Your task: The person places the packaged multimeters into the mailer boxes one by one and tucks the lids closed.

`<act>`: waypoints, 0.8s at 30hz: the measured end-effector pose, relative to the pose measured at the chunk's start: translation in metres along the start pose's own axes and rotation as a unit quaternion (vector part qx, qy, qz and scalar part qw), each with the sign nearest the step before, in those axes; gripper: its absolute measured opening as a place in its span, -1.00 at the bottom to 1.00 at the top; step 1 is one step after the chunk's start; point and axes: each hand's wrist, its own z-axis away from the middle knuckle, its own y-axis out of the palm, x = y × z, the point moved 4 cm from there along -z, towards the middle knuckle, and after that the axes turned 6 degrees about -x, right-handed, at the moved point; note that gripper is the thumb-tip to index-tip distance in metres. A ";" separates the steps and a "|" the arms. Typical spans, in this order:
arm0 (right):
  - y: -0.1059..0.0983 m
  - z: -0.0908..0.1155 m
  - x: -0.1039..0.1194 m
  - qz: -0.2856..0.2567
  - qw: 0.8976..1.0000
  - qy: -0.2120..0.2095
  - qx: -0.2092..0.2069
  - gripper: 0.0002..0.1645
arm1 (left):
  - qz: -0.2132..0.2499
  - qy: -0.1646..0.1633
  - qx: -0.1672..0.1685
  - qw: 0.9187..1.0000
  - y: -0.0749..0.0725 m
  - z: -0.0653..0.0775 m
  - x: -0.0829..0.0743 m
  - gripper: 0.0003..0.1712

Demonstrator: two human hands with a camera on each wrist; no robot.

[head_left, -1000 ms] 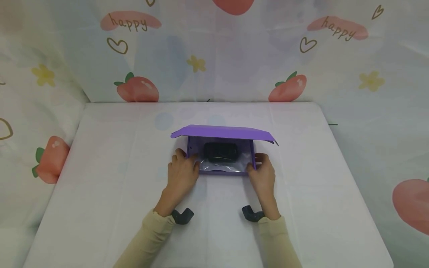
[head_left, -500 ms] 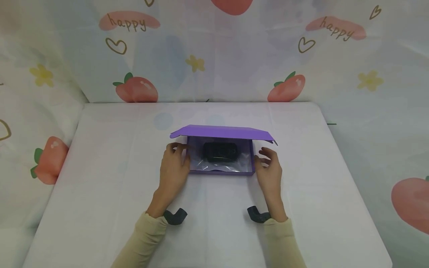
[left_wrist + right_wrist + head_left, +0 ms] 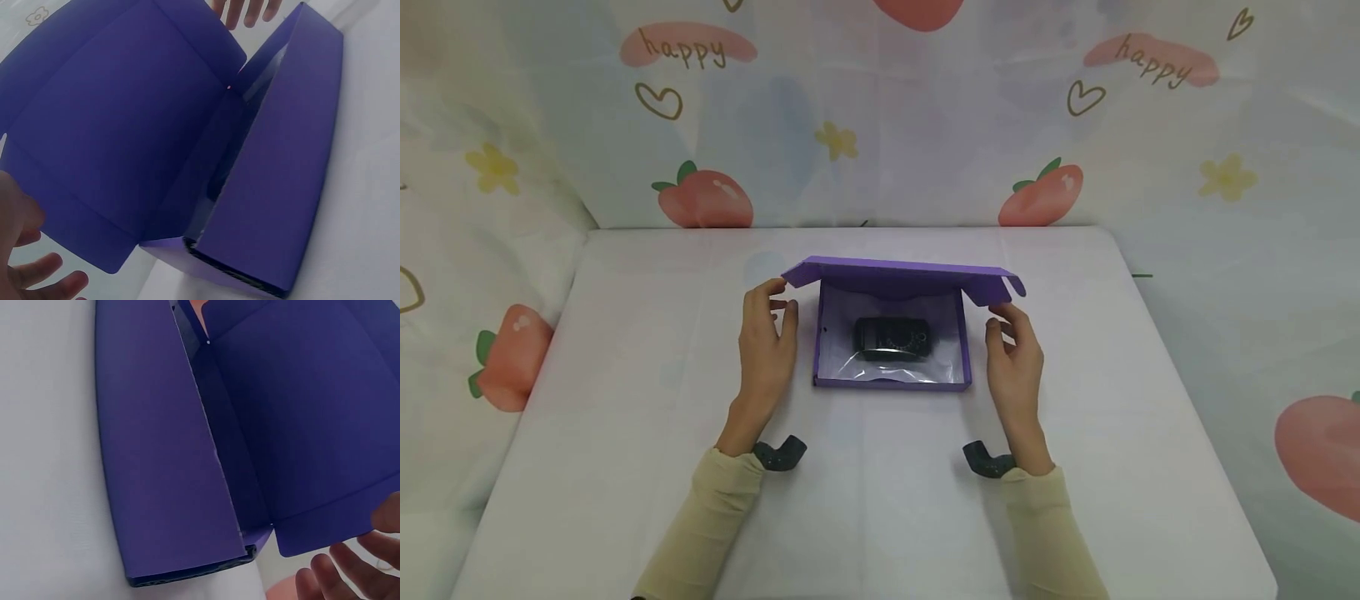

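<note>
A purple cardboard box (image 3: 891, 386) lies on the white table with its hinged lid (image 3: 895, 273) raised and tilted. Inside it, a dark, rounded rectangular object (image 3: 892, 338) rests on clear plastic (image 3: 943, 371); its exact kind is unclear. My left hand (image 3: 765, 354) is beside the box, fingertips at the lid's left corner. At the other side, my right hand (image 3: 1017, 371) has its fingertips close under the right side flap (image 3: 988, 292). In the right wrist view, the thumb overlaps the edge of that flap, with loosely bent fingers below. Neither hand visibly grips the lid.
The white table (image 3: 647, 400) extends around the box. Behind it hangs a pastel cloth (image 3: 925, 125) printed with fruit, hearts and flowers. A short black bent piece (image 3: 781, 454) sticks out from the left wrist, and a similar black piece (image 3: 987, 460) from the right.
Both hands have left the box's side walls, moved outward and up toward the lid's ends. The lid has tipped further back, showing more of its inner face. The dark object has stayed put.
</note>
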 end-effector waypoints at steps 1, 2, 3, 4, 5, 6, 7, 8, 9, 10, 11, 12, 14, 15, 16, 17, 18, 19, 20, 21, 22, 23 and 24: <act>0.000 -0.001 0.000 0.000 1.000 -0.003 0.002 -0.59 | 0.001 0.003 -0.002 1.000 0.000 -0.003 0.000 -0.61; 0.001 -0.003 0.001 -0.002 1.000 -0.005 0.004 -0.58 | 0.002 0.005 -0.004 1.000 0.000 -0.005 0.001 -0.61; 0.001 -0.004 0.002 -0.004 1.000 -0.007 0.005 -0.58 | 0.006 0.006 -0.005 1.000 0.001 -0.008 0.001 -0.62; 0.002 -0.006 0.003 -0.007 1.000 -0.008 0.008 -0.58 | 0.009 0.007 -0.004 1.000 0.001 -0.011 0.002 -0.62; 0.003 -0.008 0.003 -0.011 1.000 -0.009 0.010 -0.58 | 0.014 0.007 -0.004 1.000 0.002 -0.013 0.002 -0.62; 0.004 -0.009 0.004 -0.014 1.000 -0.010 0.013 -0.57 | 0.021 0.007 -0.003 1.000 0.003 -0.016 0.002 -0.62; 0.005 -0.011 0.006 -0.019 1.000 -0.009 0.016 -0.57 | 0.028 0.006 -0.001 1.000 0.003 -0.018 0.003 -0.61; 0.007 -0.012 0.006 -0.024 1.000 -0.008 0.018 -0.57 | 0.037 0.005 0.000 0.999 0.004 -0.020 0.003 -0.61; 0.008 -0.014 0.008 -0.028 0.999 -0.007 0.021 -0.57 | 0.048 0.004 0.003 0.999 0.004 -0.023 0.004 -0.61; 0.010 -0.015 0.009 -0.029 0.999 -0.006 0.024 -0.56 | 0.059 0.003 0.006 0.998 0.005 -0.024 0.004 -0.61; 0.011 -0.016 0.010 -0.028 0.999 -0.006 0.027 -0.56 | 0.073 0.001 0.008 0.997 0.005 -0.026 0.005 -0.61; 0.012 -0.017 0.012 -0.026 0.999 -0.006 0.028 -0.55 | 0.086 0.000 0.011 0.996 0.006 -0.028 0.006 -0.61; 0.014 -0.019 0.014 -0.024 0.999 -0.006 0.032 -0.55 | 0.106 -0.002 0.015 0.994 0.007 -0.031 0.008 -0.61; 0.014 -0.020 0.015 -0.021 0.999 -0.006 0.034 -0.54 | 0.113 -0.001 0.016 0.993 0.008 -0.032 0.009 -0.61; 0.015 -0.021 0.016 -0.018 0.999 -0.006 0.036 -0.54 | 0.119 -0.001 0.016 0.993 0.008 -0.033 0.009 -0.61; 0.015 -0.022 0.017 -0.016 0.999 -0.006 0.038 -0.53 | 0.124 0.001 0.014 0.992 0.009 -0.034 0.010 -0.62; 0.016 -0.023 0.017 -0.014 0.999 -0.005 0.040 -0.53 | 0.125 0.003 0.011 0.992 0.010 -0.036 0.011 -0.63; 0.016 -0.024 0.017 -0.015 0.999 -0.004 0.042 -0.52 | 0.124 0.005 0.006 0.992 0.011 -0.037 0.012 -0.65; 0.016 -0.025 0.017 -0.013 0.999 -0.002 0.043 -0.52 | 0.125 0.006 0.001 0.992 0.013 -0.039 0.013 -0.68; 0.016 -0.026 0.017 -0.013 0.999 -0.002 0.044 -0.51 | 0.126 0.007 -0.005 0.992 0.014 -0.041 0.013 -0.71; 0.016 -0.026 0.017 -0.014 0.999 -0.002 0.045 -0.51 | 0.128 0.008 -0.011 0.992 0.015 -0.042 0.014 -0.74; 0.017 -0.026 0.017 -0.018 0.999 -0.001 0.045 -0.50 | 0.127 0.008 -0.017 0.992 0.015 -0.043 0.014 -0.77; 0.017 -0.026 0.016 -0.020 0.999 0.000 0.045 -0.49 | 0.128 0.007 -0.023 0.991 0.016 -0.045 0.015 -0.80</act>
